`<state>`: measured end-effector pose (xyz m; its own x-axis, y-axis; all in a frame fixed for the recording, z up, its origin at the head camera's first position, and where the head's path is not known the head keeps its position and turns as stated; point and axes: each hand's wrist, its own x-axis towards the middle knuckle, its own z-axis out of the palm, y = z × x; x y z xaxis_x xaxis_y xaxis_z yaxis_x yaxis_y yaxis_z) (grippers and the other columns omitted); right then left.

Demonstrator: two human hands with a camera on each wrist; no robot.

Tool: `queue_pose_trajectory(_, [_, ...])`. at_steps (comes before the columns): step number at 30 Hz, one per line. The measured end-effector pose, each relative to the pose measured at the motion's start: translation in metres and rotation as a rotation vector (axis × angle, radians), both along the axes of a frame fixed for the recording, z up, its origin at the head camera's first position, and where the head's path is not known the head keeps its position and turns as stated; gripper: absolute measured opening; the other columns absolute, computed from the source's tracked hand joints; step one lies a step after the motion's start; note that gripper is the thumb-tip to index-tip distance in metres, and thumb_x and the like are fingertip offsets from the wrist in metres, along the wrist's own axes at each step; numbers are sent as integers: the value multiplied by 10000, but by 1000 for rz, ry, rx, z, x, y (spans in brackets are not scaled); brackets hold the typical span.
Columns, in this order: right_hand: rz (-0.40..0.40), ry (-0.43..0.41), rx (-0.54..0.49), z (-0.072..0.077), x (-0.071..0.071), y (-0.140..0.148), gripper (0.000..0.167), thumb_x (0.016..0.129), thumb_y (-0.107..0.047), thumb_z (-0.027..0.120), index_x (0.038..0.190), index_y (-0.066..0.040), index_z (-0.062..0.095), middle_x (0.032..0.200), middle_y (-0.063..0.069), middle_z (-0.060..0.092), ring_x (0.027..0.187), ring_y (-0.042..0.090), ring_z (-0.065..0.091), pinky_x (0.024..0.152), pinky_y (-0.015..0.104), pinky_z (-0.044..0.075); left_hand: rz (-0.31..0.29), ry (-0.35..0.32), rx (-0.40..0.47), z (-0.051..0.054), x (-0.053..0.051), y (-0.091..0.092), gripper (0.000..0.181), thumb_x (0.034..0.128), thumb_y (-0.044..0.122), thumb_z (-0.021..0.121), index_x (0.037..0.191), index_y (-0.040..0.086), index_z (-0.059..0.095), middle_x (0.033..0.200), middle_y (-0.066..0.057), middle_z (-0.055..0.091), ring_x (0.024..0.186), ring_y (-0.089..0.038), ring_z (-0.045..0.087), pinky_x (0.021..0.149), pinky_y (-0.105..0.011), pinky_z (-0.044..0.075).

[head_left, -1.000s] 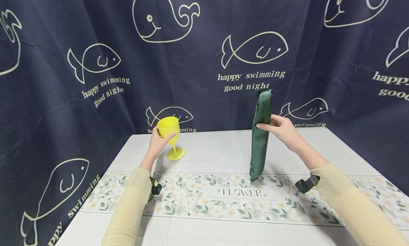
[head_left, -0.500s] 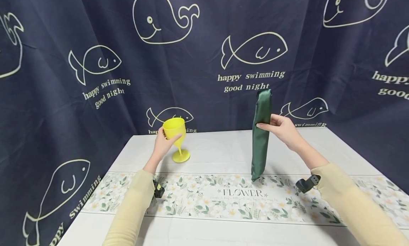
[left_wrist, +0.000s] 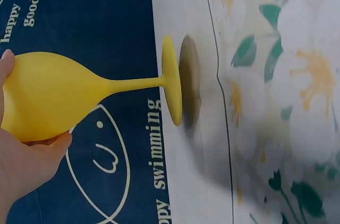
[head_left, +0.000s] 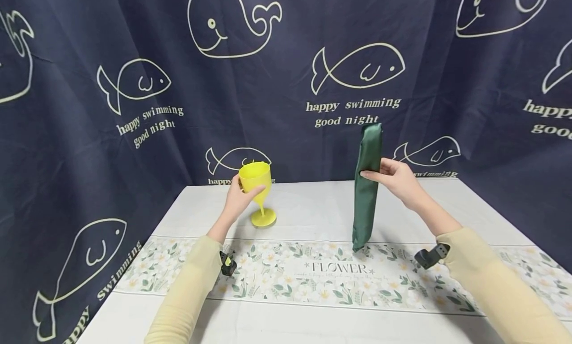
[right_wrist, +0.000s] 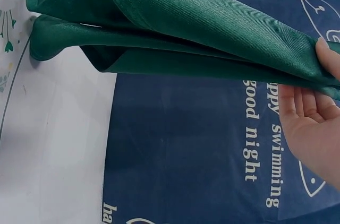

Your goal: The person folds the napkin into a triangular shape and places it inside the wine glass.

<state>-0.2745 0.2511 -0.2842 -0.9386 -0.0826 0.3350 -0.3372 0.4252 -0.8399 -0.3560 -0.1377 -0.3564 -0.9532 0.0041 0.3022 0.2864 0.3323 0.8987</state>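
My left hand (head_left: 239, 197) grips a yellow plastic goblet (head_left: 255, 177) round its bowl, thumb on the near side. The goblet stands nearly upright, tilted a little. In the left wrist view a shadow shows beside the goblet's round foot (left_wrist: 171, 80), which looks slightly apart from the white tabletop. My right hand (head_left: 399, 182) pinches a folded dark green satin cloth napkin (head_left: 367, 195) above its middle. The napkin stands as a long narrow strip, its lower end close to the floral band. In the right wrist view its loose folds (right_wrist: 175, 27) part toward that lower end.
A white table (head_left: 313, 210) lies below, crossed by a floral band (head_left: 304, 279) printed "FLOWER". Dark blue curtains (head_left: 286, 96) with fish and whale outlines rise behind the table and at both sides. Black camera straps (head_left: 431, 257) sit on the wrists.
My left hand has carried the goblet to the right, nearer the napkin. The right hand and the napkin stay almost in place, with the napkin's lower end shifting very slightly.
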Motion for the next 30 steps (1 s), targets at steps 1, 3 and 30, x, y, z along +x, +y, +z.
queue_pose_trajectory(1, [-3,2,0,0,0,1,369,855,-256,696,1145,-43,616,811,-250,654,874,-57,601,1028,553,350,-4,0,-2,0,0,1,851,779,346,763,1421,60,284,1350,-146,453,1236,-287,456,1039,-425,401])
queue_pose_trajectory(3, [-7,3,-1,0,0,2,383,844,-289,707,1137,-57,623,825,-240,659,881,-55,599,1030,558,348,-13,2,-9,-1,0,3,864,777,363,761,1424,57,279,1356,-149,449,1239,-290,456,1038,-430,402])
queue_pose_trajectory(30, [25,1,-10,-1,0,1,439,850,-289,701,1188,-31,591,876,-219,669,863,-58,612,1043,584,326,-194,9,32,-4,23,49,763,781,260,767,1384,77,337,1307,-119,474,1233,-280,477,1058,-410,396])
